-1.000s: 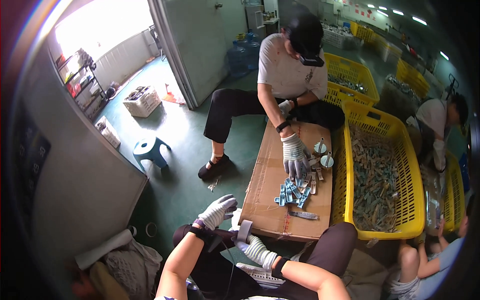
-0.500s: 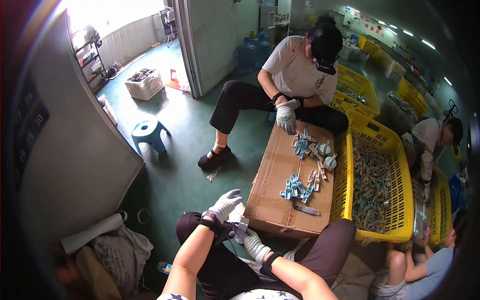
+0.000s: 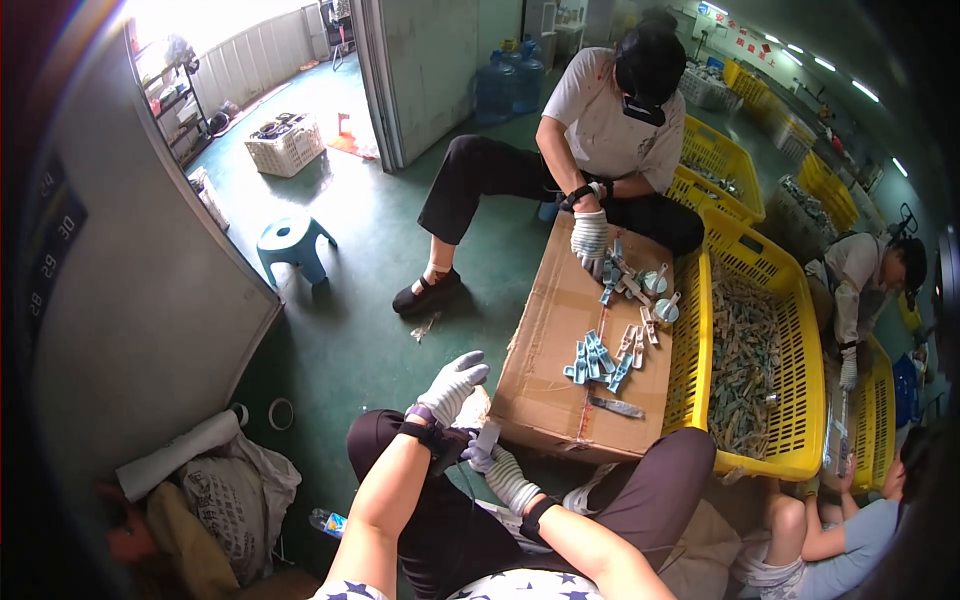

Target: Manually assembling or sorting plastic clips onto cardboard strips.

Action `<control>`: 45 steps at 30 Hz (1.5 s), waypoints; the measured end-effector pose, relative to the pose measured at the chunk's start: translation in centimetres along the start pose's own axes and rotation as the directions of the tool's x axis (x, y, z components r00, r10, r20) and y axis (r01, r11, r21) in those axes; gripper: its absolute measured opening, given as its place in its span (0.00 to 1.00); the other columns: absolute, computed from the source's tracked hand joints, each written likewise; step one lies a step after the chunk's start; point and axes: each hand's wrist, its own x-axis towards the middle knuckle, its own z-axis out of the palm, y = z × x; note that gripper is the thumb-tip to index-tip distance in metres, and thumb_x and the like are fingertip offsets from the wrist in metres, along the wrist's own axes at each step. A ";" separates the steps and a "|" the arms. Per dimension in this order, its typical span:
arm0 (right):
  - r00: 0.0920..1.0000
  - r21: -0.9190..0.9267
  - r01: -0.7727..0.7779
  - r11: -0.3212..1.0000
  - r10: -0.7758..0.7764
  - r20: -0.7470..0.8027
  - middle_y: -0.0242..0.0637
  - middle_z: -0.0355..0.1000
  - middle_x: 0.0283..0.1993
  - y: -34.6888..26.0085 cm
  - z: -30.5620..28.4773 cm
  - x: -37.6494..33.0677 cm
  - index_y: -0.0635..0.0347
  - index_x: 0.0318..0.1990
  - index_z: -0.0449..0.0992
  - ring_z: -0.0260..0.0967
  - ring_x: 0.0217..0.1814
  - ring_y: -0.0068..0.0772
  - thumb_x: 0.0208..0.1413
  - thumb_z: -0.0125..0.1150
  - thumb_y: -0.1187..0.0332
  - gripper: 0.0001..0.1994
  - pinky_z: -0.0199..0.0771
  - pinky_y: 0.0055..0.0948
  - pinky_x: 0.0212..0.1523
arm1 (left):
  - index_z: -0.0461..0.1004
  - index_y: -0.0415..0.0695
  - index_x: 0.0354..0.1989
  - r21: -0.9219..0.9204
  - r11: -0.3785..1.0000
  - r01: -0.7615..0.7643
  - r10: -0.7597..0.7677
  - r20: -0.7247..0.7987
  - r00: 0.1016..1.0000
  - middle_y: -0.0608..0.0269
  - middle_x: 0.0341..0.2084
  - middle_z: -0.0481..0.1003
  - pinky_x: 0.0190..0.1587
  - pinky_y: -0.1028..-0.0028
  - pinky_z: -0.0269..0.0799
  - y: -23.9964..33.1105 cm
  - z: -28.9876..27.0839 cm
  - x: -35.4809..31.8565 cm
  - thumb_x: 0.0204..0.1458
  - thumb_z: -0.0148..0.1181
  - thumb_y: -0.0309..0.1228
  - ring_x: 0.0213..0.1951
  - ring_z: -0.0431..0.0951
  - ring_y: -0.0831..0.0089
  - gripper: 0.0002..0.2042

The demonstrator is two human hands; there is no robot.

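Visibly, one sack (image 3: 240,505) bears dark lettering; right hand (image 3: 507,478) holds one grey roll (image 3: 488,438) near one carton (image 3: 540,365) — grip of left hand (image 3: 452,391) cannot be told.

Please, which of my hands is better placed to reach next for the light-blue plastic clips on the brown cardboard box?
Probably your left hand: it points toward the brown cardboard box and seems empty. Your right hand, lower in the picture, holds a small pale grey object.

Blue and beige clips (image 3: 597,354) lie on a carton (image 3: 540,372).
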 end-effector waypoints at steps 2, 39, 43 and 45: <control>1.000 -0.001 -0.003 1.000 0.003 0.008 0.35 0.73 0.44 0.3 -0.1 0.1 0.63 0.51 0.70 0.70 0.47 0.27 0.60 0.58 0.65 0.15 0.68 0.26 0.52 | 0.67 0.42 0.58 -0.034 0.999 -0.031 0.031 0.003 1.000 0.62 0.45 0.76 0.48 0.72 0.69 0.0 0.0 -0.1 0.52 0.63 0.34 0.46 0.75 0.73 0.25; 1.000 -0.035 -0.025 0.999 0.026 0.011 0.36 0.73 0.46 -0.4 -0.4 -0.5 0.62 0.55 0.67 0.70 0.49 0.27 0.60 0.58 0.65 0.18 0.70 0.26 0.53 | 0.62 0.35 0.60 0.368 0.927 -0.067 0.023 0.123 0.992 0.53 0.53 0.71 0.58 0.74 0.62 -2.9 1.2 1.5 0.54 0.57 0.31 0.55 0.68 0.68 0.26; 0.998 -0.004 -0.019 1.000 0.019 0.053 0.35 0.72 0.47 0.0 -0.8 -0.3 0.62 0.58 0.63 0.70 0.49 0.27 0.60 0.57 0.68 0.20 0.71 0.24 0.53 | 0.63 0.34 0.60 0.436 0.893 -0.111 0.073 0.102 0.992 0.52 0.53 0.71 0.59 0.72 0.61 -2.7 1.2 1.6 0.52 0.58 0.34 0.56 0.69 0.65 0.27; 0.999 0.000 0.011 1.000 -0.011 0.046 0.31 0.72 0.46 -0.1 -0.5 -0.6 0.62 0.55 0.67 0.69 0.47 0.23 0.60 0.58 0.66 0.18 0.70 0.22 0.51 | 0.63 0.34 0.60 0.439 0.892 -0.110 0.073 0.100 0.992 0.52 0.53 0.72 0.59 0.72 0.62 -2.9 1.3 1.8 0.52 0.59 0.34 0.55 0.69 0.65 0.27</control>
